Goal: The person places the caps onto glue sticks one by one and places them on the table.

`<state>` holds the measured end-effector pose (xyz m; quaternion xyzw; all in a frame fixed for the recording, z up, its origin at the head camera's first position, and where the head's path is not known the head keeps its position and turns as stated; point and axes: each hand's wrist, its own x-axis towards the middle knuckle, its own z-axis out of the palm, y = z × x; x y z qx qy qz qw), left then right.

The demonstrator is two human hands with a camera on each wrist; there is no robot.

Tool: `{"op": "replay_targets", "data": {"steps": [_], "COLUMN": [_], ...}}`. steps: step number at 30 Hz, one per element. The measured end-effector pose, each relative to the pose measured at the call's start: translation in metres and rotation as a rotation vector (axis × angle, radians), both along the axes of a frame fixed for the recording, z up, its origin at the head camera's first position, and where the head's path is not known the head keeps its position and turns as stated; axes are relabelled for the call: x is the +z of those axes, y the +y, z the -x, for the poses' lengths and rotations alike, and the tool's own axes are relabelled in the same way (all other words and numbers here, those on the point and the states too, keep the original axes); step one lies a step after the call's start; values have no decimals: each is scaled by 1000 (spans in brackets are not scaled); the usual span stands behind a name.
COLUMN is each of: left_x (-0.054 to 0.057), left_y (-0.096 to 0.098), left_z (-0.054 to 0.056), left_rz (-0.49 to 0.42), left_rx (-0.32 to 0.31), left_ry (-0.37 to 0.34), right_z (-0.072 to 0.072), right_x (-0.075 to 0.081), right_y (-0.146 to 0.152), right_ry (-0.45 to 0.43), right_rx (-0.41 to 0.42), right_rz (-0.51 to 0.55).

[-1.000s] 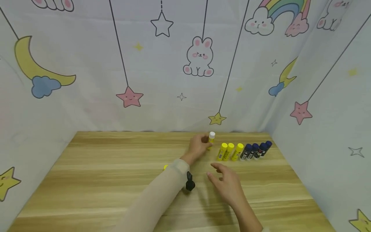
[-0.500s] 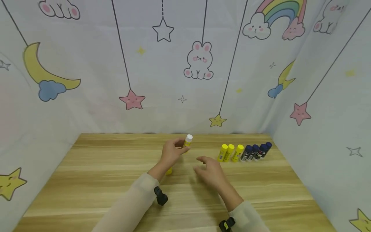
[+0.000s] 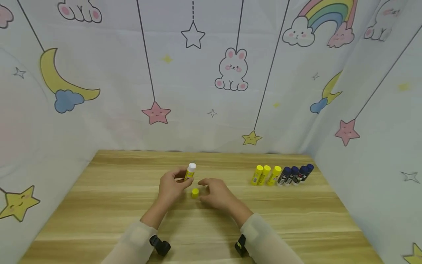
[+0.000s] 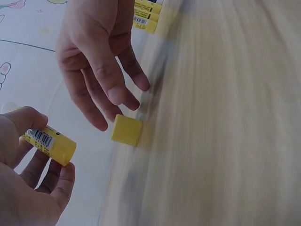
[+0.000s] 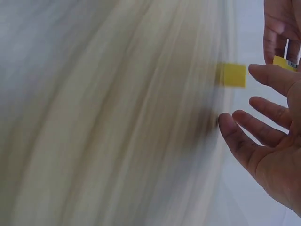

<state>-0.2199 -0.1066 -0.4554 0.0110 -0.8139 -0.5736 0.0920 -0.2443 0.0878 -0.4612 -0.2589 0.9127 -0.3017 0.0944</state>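
My left hand [image 3: 171, 186] pinches an uncapped glue stick [image 3: 190, 172] with a yellow body and a white top. In the left wrist view the lower end of the glue stick [image 4: 51, 143] shows a barcode label, and its white end is partly behind the thumb. A yellow cap [image 3: 195, 193] stands on the table between the two hands. Beside the cap is my right hand [image 3: 217, 194], its fingers spread and bent a little around thin air. In the right wrist view, the thumb tip lies near the yellow cap [image 5: 234, 75].
Farther right, several capped glue sticks stand in a row: yellow glue sticks [image 3: 266, 175] first, then dark blue-capped glue sticks [image 3: 294, 176]. A patterned white curtain [image 3: 184, 135] hangs behind the wooden table [image 3: 118, 183].
My left hand has carried the glue stick leftward from near the row to above the yellow cap. My right hand has moved left to the cap, which the left arm had partly covered.
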Motion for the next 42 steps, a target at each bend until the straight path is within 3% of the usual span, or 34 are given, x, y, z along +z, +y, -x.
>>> {"op": "replay_targets", "data": {"steps": [10, 18, 25, 30, 35, 39, 42], "left_x": [-6, -7, -9, -10, -10, -10, -8], "left_y": [-6, -8, -8, -9, -11, -13, -14], "left_z": [-7, -8, -9, -12, -15, -16, -17], "left_rz": [-6, -31, -42, -25, 34, 130, 256], "left_rx": [70, 87, 77, 83, 86, 88, 84], "left_ry": [11, -10, -6, -4, 5, 53, 110], "right_z": [5, 6, 2, -3, -13, -21, -25], "right_x": [-2, -3, -3, -1, 5, 8, 10], "right_y": [-22, -27, -27, -22, -12, -2, 4], "right_ry": [132, 145, 142, 152, 46, -32, -70], "right_rx": [80, 65, 43, 16, -88, -206, -285], "right_rz": [-115, -169, -132, -57, 149, 316, 405]}}
